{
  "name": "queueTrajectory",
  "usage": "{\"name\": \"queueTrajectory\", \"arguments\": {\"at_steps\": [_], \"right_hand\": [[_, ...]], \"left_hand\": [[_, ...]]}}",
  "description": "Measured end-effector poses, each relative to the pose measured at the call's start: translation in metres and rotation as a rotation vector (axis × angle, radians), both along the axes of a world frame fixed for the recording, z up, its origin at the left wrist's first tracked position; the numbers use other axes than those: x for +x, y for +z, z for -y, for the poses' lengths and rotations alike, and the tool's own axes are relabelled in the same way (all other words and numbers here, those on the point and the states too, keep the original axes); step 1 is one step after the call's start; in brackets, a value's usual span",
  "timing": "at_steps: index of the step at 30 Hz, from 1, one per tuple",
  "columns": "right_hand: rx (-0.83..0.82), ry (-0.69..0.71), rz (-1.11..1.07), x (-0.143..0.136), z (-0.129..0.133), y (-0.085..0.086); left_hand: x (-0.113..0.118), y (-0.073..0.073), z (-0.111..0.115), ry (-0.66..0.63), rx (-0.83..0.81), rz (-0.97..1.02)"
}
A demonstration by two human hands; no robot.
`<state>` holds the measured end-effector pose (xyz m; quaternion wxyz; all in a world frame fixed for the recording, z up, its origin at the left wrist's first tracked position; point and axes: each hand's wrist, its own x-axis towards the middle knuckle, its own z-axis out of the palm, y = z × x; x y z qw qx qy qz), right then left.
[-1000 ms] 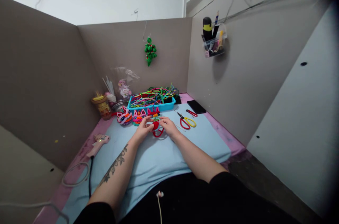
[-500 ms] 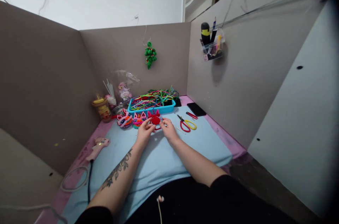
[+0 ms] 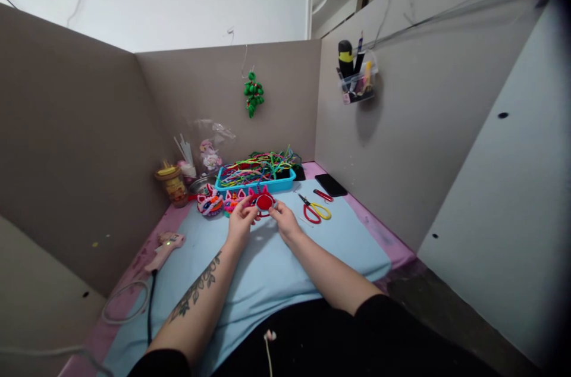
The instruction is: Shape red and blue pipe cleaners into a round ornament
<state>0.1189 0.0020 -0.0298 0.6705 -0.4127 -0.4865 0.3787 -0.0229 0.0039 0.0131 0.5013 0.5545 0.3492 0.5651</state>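
Observation:
Between my two hands, above the table, is a round red pipe-cleaner piece (image 3: 264, 203) with a pale blue-grey rim and a red loop beneath it. My right hand (image 3: 285, 221) pinches its right edge between thumb and fingers. At its left side my left hand (image 3: 241, 221) is closed, with thumb and curled fingertips against the edge. Just behind the hands stand colourful fuzzy animal heads with pink ears: one head (image 3: 210, 203) at the left shows fully, another head (image 3: 232, 200) is partly covered by my left hand. Pink-red ears show behind the red piece.
A blue tray (image 3: 276, 185) of pipe cleaners stands at the back. Right of my hands lie scissors (image 3: 314, 210) with red and yellow handles, a red cutter (image 3: 323, 194) and a black phone (image 3: 331, 184). A pink glue gun (image 3: 165, 250) and a lidded cup (image 3: 172, 187) are left.
The red piece has turned to show more of its round face and shifted slightly right. My left hand's fingers have moved a little left along its edge.

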Motion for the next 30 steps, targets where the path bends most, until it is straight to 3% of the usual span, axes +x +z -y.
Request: {"name": "queueTrajectory", "arguments": {"at_steps": [2,4,9,17,26,30], "right_hand": [[-0.03,-0.006,-0.088,0.001,-0.002,0.001],[-0.055,-0.008,-0.157,0.003,-0.003,0.002],[-0.069,0.054,-0.208,0.005,-0.004,0.004],[-0.143,0.366,-0.338,0.002,0.009,0.011],[-0.134,0.433,-0.396,0.0,0.015,0.019],[-0.148,0.375,-0.433,0.001,0.011,0.015]], "left_hand": [[-0.003,0.0,-0.004,0.108,-0.01,0.056],[-0.006,-0.001,-0.008,0.12,-0.089,0.119],[-0.004,-0.006,-0.011,-0.191,-0.354,0.316],[-0.004,-0.006,-0.006,-0.405,-0.424,0.464],[-0.002,-0.006,-0.003,-0.435,-0.4,0.44],[-0.004,-0.007,-0.006,-0.417,-0.429,0.494]]}}
